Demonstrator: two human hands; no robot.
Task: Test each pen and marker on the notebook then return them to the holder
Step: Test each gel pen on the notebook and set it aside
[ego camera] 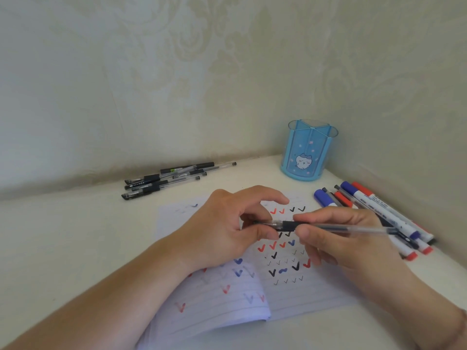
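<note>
Above the open notebook point(290, 286), the right hand point(338, 238) pinched a clear gel pen point(336, 228) by its black collar, barrel trailing toward 3 o'clock. The left hand point(227, 231), at 9 o'clock from that grip, pinched the pen's cap point(262, 223) at the tip. The blue holder point(307, 152) stood at 12 o'clock on the worktop point(75, 236).

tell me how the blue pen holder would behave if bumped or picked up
The pen holder looks like thin see-through plastic and no pens show in it, so probably light. It stands upright on a wider base, so it likely slides rather than tips. Its smooth walls may feel slippery.
</note>
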